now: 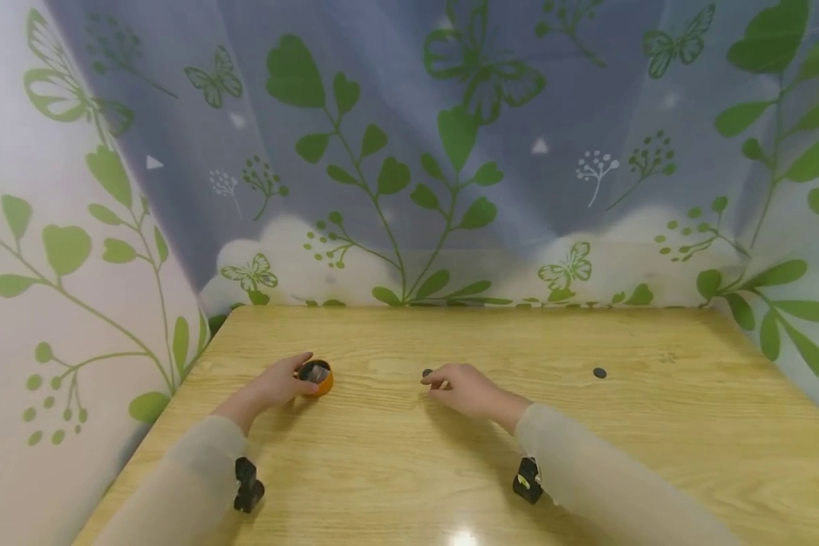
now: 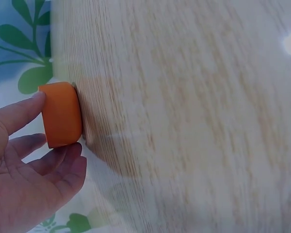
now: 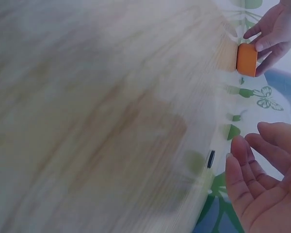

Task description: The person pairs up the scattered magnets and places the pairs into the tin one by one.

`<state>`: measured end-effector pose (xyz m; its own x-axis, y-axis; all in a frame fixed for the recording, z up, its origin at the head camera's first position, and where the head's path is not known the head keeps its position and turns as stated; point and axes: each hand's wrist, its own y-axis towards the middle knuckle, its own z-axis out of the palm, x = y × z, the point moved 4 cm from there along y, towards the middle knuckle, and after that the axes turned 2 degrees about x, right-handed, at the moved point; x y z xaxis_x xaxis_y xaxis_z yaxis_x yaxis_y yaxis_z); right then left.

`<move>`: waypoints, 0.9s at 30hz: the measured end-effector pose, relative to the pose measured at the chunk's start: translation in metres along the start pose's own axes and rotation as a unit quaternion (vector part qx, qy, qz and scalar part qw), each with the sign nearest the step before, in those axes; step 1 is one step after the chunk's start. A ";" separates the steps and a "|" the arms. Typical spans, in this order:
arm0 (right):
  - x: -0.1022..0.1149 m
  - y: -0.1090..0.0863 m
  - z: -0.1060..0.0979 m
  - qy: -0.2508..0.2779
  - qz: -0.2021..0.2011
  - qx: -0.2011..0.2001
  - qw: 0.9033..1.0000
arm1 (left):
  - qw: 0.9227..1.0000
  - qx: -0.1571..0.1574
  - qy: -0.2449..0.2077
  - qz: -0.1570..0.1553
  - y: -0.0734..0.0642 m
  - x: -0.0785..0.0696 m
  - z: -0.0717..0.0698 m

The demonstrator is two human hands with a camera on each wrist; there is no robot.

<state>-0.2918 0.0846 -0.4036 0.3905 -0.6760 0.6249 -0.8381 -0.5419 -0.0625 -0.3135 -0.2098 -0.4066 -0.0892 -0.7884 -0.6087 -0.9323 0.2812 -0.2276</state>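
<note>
Orange bowl (image 2: 62, 115), contents (image 1: 318, 373) unclear

Your sleeves: long, plain, pale cream-beige; left sleeve (image 1: 180, 481) and right sleeve (image 1: 604, 462) both reach the wrist. Black, lumpy device (image 1: 248, 485) at your left cuff. Second black unit (image 1: 528, 481) at your right, blockier, bearing a small yellow-green patch (image 1: 523, 481). Your hands (image 1: 469, 390) bare.
</note>
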 end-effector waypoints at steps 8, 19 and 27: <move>-0.011 -0.011 -0.008 0.008 -0.001 -0.005 1.000 | 1.000 0.009 -0.001 -0.008 0.002 0.002 0.000; -0.028 -0.033 -0.020 0.007 -0.010 -0.005 1.000 | 1.000 0.003 0.000 -0.008 0.002 0.002 -0.003; -0.045 -0.048 -0.028 -0.001 -0.002 -0.011 1.000 | 1.000 -0.012 0.014 0.010 0.001 -0.006 -0.003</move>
<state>-0.2797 0.1554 -0.4069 0.3949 -0.6744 0.6239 -0.8447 -0.5336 -0.0422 -0.3146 -0.2068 -0.4011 -0.1174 -0.7981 -0.5909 -0.9384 0.2839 -0.1970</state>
